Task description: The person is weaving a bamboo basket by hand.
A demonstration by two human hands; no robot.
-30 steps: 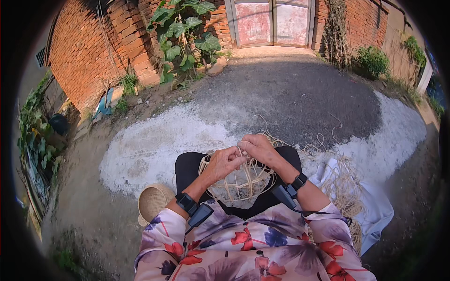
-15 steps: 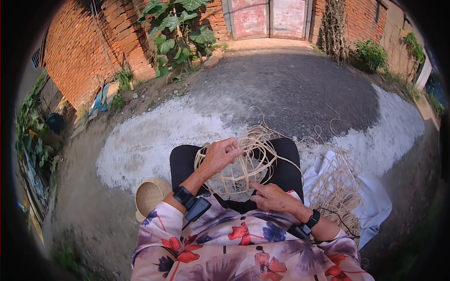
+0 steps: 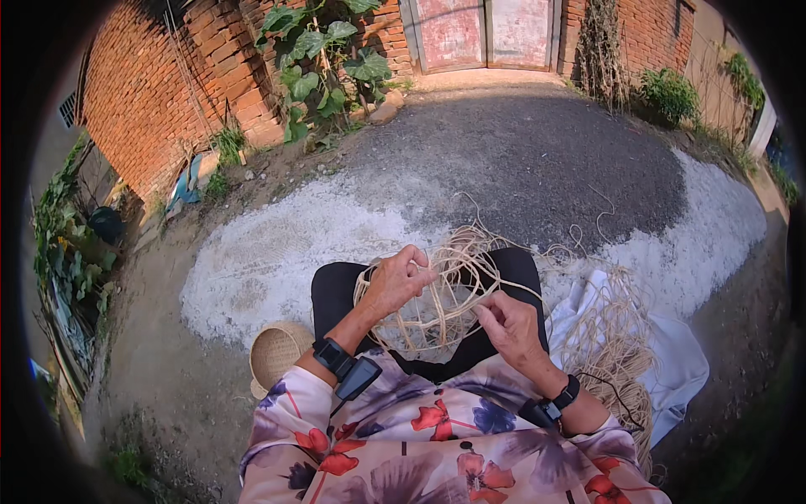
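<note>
A half-woven basket of pale straw strands (image 3: 437, 307) rests on my lap, over black trousers. My left hand (image 3: 396, 281) grips its left rim, fingers curled around the strands. My right hand (image 3: 508, 323) is at the basket's right side, with its fingertips pinching a single straw strand that runs up across the frame. Loose strand ends stick out above the basket. Both wrists wear black bands.
A bundle of loose straw (image 3: 617, 353) lies on a white cloth (image 3: 680, 361) at my right. A small finished woven basket (image 3: 277, 353) sits on the ground at my left. Brick wall (image 3: 159, 92), leafy plant (image 3: 323, 59) and a red door (image 3: 483, 34) stand ahead.
My right hand dropped from the top of the basket to my lap, then came back up to its right side pinching a strand. My left hand kept its hold on the rim.
</note>
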